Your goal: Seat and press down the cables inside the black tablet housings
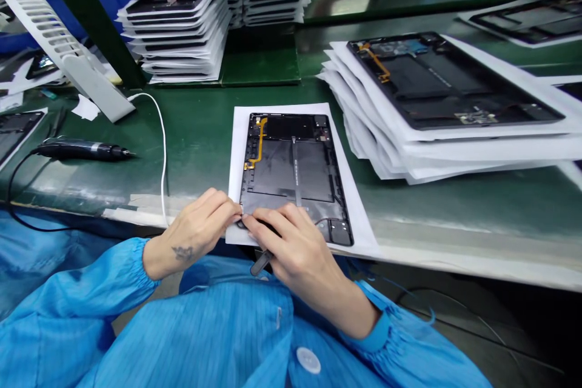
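Observation:
A black tablet housing [291,170] with an orange flex cable [260,145] along its left side lies on a white sheet [237,139] near the bench edge. My left hand [195,230] is closed, its fingertips pinched at the housing's lower left corner; whatever they grip is too small to name. Beside it, my right hand [295,245] is curled round a dark tool with a flat grey end [260,263], which sticks out below the palm. The right index fingertip touches the same corner, close to the left fingertips.
Housings layered with white sheets stand in a stack [182,42] at the back left and another pile [386,139] at the right. A black electric screwdriver [86,150], a white cable [163,157] and a white stand [91,82] occupy the left of the green bench [200,133].

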Motion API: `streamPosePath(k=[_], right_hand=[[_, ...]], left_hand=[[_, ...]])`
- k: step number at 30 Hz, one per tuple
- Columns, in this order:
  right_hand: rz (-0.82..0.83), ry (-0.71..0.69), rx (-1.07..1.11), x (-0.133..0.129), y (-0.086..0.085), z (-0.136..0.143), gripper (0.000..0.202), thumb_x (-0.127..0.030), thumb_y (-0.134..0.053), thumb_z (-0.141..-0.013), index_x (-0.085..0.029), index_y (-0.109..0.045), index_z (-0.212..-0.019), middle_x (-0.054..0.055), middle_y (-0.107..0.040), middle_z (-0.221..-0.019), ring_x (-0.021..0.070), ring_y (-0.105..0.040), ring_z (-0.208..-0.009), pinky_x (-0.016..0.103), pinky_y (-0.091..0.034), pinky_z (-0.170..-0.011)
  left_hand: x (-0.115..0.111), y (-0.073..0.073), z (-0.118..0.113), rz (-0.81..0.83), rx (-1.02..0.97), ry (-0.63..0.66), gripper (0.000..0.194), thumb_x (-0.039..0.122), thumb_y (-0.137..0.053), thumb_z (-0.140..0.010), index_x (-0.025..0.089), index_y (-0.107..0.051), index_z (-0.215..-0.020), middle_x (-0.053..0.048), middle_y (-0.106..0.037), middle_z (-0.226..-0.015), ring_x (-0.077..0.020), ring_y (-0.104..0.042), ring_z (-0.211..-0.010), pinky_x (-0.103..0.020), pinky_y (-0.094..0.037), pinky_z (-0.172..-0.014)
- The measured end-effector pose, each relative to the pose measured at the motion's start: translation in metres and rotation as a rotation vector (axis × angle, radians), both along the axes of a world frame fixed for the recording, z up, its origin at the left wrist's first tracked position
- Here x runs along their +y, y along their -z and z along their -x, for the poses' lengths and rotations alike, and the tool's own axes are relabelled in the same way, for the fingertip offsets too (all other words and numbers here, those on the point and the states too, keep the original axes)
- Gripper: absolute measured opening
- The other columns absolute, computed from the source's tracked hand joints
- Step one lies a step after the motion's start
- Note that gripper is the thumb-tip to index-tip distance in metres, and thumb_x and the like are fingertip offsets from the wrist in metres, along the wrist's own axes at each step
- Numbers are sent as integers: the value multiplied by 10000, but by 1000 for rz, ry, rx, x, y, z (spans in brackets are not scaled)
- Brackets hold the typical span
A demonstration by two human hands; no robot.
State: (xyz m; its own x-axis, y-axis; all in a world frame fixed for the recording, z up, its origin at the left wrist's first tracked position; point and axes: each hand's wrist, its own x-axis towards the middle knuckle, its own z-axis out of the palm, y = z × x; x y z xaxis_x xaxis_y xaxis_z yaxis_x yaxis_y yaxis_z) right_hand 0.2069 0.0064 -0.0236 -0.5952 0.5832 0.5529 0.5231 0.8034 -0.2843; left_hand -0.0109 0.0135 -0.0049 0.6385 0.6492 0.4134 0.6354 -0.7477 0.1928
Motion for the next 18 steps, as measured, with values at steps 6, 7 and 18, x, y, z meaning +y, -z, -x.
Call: streamPosePath(k=[6, 7, 18], right_hand=[[2, 12, -27, 1, -2, 2, 246, -115, -475, -993, -93, -670, -1142, 99, -718, -1075, 223, -476, -838, 375, -403, -687], [1, 14, -33, 1, -2, 1, 246, -126, -470, -1000, -96, -671, -1138, 98, -718, -1071, 223, -475, -837, 374, -401, -687], [-2, -19, -68, 4, -7, 0, 247, -189, -500, -1013, -84, -655, -1173, 101, -710, -1086, 219, -479, -846, 373, -385, -695]], left_hand=[[-4, 4, 4, -31, -24, -7, 76, 113, -540, -1000, 109, -597, -1049, -83, -659, -921, -194, -579, -835, -331, -509, -738], [-5, 5, 7, -38, -41, -11, 91, 107, -559, -989, 103, -602, -1069, -90, -669, -949, -196, -593, -857, -333, -518, -754], [-15, -3, 12, -249, 137, 103, 264, 25, -540, -953, -45, -595, -1201, -186, -691, -1035, -269, -639, -934, -396, -601, -788]])
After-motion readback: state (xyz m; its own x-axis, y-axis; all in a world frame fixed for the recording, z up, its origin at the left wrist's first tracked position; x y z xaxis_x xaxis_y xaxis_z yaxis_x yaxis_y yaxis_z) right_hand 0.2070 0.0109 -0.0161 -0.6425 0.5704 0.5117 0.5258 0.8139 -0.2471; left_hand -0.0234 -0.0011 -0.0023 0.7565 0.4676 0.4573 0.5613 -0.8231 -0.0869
